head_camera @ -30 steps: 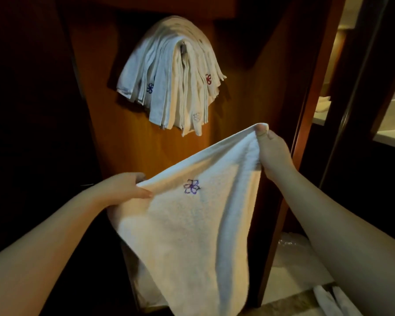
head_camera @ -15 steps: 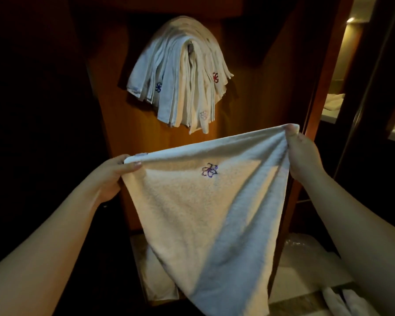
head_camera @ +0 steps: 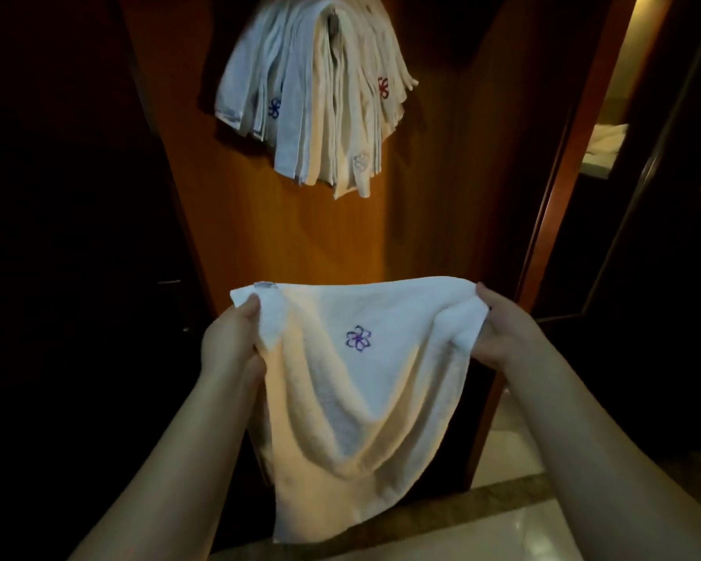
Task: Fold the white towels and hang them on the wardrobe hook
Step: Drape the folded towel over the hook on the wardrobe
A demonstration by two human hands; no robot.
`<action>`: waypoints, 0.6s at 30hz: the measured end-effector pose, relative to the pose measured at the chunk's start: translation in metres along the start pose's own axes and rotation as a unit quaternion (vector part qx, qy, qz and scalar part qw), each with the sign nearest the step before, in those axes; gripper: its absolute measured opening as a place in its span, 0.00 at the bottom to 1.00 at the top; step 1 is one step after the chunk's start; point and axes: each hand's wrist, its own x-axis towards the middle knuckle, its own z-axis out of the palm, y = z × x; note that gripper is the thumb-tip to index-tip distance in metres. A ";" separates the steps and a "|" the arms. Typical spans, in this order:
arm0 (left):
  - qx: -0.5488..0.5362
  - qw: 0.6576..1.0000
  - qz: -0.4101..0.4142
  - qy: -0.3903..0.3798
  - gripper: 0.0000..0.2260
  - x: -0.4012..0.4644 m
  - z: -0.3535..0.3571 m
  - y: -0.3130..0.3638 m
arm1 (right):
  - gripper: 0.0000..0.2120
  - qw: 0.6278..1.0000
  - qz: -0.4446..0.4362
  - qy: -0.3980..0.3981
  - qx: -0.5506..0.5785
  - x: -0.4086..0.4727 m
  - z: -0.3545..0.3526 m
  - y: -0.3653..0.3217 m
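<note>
White terry, soft and limp: that governs how I would run this fold. Nearest to me the towel [head_camera: 353, 402] hangs in front of the body, held up by its two upper corners, its top edge roughly level and slack enough that the middle sags into deep folds below the purple flower [head_camera: 357, 338]. Left hand [head_camera: 231, 346] pinches the left corner, thumb on the near face and the fingers curled behind the cloth; right hand [head_camera: 502, 338] grips the right corner bunched in curled fingers, thumb on top. I cannot see the far-side fingertips of either hand. Judgement: the step in hand is squaring the cloth before the fold. To do it well I would draw the hands apart until the top edge runs taut, let the lower edge hang free and settle, then bring corner to corner so the edges meet, keeping the pinch right at the corners so no cloth bunches inside the fold. The lower hem looks uneven, lower at left, so a small shake may be needed first. Further off, up on the wardrobe panel [head_camera: 442, 220], a thick bundle of folded towels [head_camera: 320, 99] is draped over the hook [head_camera: 334, 23], of which only a glimpse shows. It looks crowded; I judge the next one must be folded narrow and lifted well over the top to seat.
</note>
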 end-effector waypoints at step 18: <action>0.209 0.939 0.117 -0.246 0.11 -0.132 0.014 -0.064 | 0.22 0.867 -0.309 -0.071 -0.385 -0.092 0.033 0.114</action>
